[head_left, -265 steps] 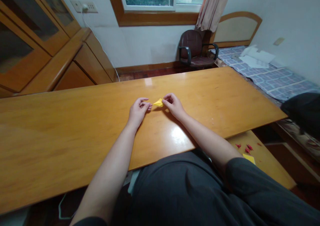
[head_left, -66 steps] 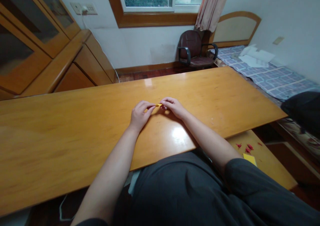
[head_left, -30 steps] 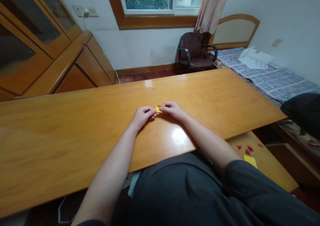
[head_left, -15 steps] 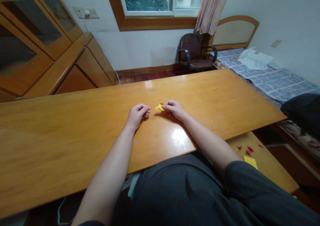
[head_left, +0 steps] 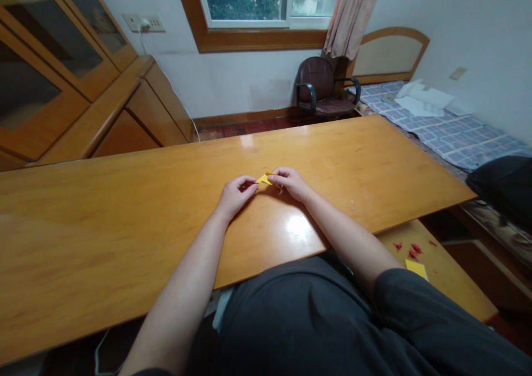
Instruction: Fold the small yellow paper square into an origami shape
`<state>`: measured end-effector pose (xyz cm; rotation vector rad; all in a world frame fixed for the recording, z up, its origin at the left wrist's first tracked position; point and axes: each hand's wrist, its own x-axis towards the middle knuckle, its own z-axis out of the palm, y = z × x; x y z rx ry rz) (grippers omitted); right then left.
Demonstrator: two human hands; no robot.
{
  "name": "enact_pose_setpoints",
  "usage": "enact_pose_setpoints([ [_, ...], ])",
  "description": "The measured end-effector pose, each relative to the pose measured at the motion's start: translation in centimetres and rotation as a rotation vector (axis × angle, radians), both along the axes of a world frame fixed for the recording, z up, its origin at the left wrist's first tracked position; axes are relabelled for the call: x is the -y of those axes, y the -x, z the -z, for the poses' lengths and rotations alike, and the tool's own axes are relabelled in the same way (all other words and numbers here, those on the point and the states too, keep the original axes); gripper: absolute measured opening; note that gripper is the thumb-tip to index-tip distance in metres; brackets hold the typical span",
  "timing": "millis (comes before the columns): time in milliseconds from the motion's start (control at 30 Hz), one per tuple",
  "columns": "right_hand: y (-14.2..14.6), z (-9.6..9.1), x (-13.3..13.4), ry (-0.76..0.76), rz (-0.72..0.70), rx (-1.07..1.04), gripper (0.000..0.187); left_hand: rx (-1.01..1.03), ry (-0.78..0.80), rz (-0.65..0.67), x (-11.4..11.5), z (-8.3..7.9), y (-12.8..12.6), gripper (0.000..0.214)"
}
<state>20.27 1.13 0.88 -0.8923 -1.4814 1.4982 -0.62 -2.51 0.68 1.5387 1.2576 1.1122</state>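
A small folded yellow paper (head_left: 264, 179) is held between my two hands, just above the wooden table (head_left: 124, 215). My right hand (head_left: 288, 181) pinches its right end between thumb and fingers. At the paper's left tip, the thumb and fingertips of my left hand (head_left: 239, 193) close on the pointed corner. Part of the paper is hidden behind the right fingers, so its full shape cannot be made out.
On a lower surface (head_left: 453, 279) at the right lie several small red folded-paper pieces (head_left: 415, 249) and a yellow paper sheet (head_left: 416, 268). Beyond the table stand a dark red armchair (head_left: 316, 85) and a bed with a checked cover (head_left: 436, 123). A black bag (head_left: 505, 190) is at the right.
My left hand has moved right, from apart to gripping the left tip of the yellow paper. My right hand keeps its hold and has hardly moved.
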Motion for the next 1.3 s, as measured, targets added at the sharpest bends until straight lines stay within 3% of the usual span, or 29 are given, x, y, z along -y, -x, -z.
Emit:
enact_pose_setpoints([
  [267, 0.0, 0.1, 0.0, 0.007, 0.003, -0.007, 0.034, 0.087, 0.051, 0.03, 0.3, -0.3, 0.1, 0.029],
  [833, 0.4, 0.5, 0.3, 0.021, -0.035, 0.052, 0.033, 0.122, 0.051, -0.057, 0.2, -0.6, 0.1, 0.032],
  [1200, 0.9, 1.3, 0.3, -0.215, 0.069, 0.214, 0.032, 0.268, 0.163, 0.034, 0.2, -0.8, -0.3, 0.047],
  [1300, 0.6, 1.4, 0.2, -0.396, 0.115, 0.297, 0.028, 0.28, 0.185, 0.067, 0.1, -0.7, -0.2, 0.05],
])
